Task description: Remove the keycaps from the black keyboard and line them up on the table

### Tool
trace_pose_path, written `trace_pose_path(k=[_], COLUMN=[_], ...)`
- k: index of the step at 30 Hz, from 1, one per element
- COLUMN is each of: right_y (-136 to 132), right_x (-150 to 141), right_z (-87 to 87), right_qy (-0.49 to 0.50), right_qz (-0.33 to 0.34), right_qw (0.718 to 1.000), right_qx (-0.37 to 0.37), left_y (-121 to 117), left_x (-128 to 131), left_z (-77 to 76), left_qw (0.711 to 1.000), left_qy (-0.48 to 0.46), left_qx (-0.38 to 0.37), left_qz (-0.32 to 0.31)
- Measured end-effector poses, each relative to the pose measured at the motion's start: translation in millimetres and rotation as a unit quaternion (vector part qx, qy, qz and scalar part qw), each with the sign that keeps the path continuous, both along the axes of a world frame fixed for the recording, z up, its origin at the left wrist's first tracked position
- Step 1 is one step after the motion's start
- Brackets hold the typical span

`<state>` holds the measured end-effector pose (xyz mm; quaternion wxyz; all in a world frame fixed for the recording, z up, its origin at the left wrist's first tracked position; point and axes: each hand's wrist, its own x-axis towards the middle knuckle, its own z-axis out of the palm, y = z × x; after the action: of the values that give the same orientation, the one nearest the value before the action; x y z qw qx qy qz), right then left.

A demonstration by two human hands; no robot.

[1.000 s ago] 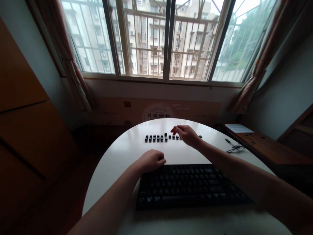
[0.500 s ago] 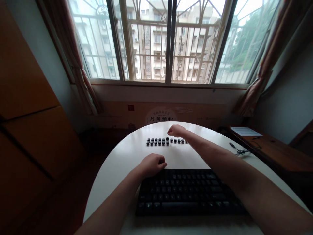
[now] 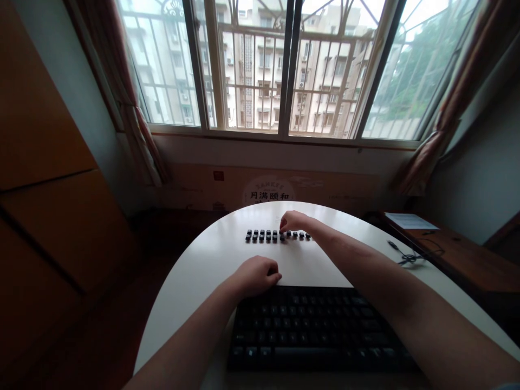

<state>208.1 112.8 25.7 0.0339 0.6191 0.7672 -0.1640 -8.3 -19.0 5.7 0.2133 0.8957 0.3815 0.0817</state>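
Small black keycaps [image 3: 262, 236] stand in two short rows on the white round table [image 3: 195, 271], with a single line of them running on to the right. My right hand [image 3: 294, 220] reaches over from the right, its thumb and fingertips pinched on a keycap at the right end of the back row. My left hand [image 3: 258, 275] rests with fingers curled in at the upper left corner of a black keyboard [image 3: 312, 325]. I see nothing in its fingers. My right forearm covers the keyboard's right part and the far end of the keycap line.
A dark cable [image 3: 412, 256] lies coiled at the table's right side. Beyond it, a wooden desk [image 3: 467, 254] carries a sheet of paper [image 3: 412, 221]. A printed cardboard box [image 3: 195, 187] stands behind the table under the window. An orange-brown cabinet [image 3: 40, 151] is on the left.
My right hand first moved left and back above the keycaps, then came down to the back row's right end. My left hand stays by the keyboard's corner. The view shifted slightly.
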Motion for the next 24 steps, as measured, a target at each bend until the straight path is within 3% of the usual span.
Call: trace_pose_path(k=[24], right_y=[-5.0], right_x=[-4.5], right_z=[3.9], right_qy=[-0.006], right_qz=[-0.008], right_qw=[0.997], right_qx=[0.08], left_y=[-1.7], left_x=[-0.5], left_z=[2.6], left_qw=[1.0], left_qy=[0.004], left_qx=[-0.004], left_qz=[0.004])
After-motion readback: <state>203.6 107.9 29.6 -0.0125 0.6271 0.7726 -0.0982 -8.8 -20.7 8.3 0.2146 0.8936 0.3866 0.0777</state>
